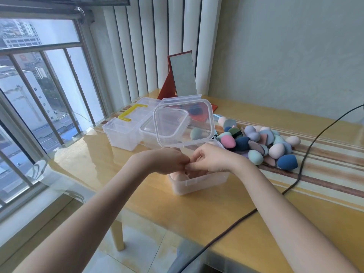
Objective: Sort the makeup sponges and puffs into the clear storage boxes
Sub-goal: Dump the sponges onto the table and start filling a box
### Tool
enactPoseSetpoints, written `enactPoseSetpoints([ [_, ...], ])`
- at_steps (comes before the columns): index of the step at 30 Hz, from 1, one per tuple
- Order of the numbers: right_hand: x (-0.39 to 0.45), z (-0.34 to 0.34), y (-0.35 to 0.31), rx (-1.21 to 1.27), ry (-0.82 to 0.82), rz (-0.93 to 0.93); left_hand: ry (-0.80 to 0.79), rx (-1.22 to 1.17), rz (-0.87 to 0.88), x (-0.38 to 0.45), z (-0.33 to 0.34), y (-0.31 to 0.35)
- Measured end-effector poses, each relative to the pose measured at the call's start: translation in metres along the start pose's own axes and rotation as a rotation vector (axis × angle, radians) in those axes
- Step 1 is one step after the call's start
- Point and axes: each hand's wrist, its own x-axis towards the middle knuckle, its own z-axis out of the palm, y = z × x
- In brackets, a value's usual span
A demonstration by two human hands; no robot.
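Hands meet over open box, grip unclear; sponge pile right.

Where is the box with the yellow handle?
In the head view, the box with the yellow handle sits on the table's left side near the window, just left of another clear box.
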Motion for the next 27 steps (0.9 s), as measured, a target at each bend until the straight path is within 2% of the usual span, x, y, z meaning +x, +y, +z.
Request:
enactPoseSetpoints([
  [6, -0.003, 0.005, 0.0, -0.046, -0.145, 0.044, -0.004, 0.05, -0.025, 0.006, 0.005, -0.001],
  [10, -0.004, 0.003, 0.003, 0.016, -0.098, 0.037, 0.011, 0.002, -0.031, 0.004, 0.003, 0.001],
  [17, 0.006, 0.007, 0.004, 0.071, -0.008, 0.057, 0.214, -0.553, 0.009, -0.006, -0.004, -0.01],
  [21, 0.003, 0.005, 0.002, 0.23, 0.107, 0.123, 0.338, -0.797, 0.079, -0.009, -0.001, -0.015],
  [24, 0.006, 0.008, 0.0, 0.153, 0.035, 0.127, 0.451, -0.955, 0.084, -0.009, 0.004, -0.015],
  [27, 0.012, 0.009, -0.001, 0.043, -0.059, 0.106, 0.48, -1.025, 0.091, -0.01, 0.006, -0.015],
])
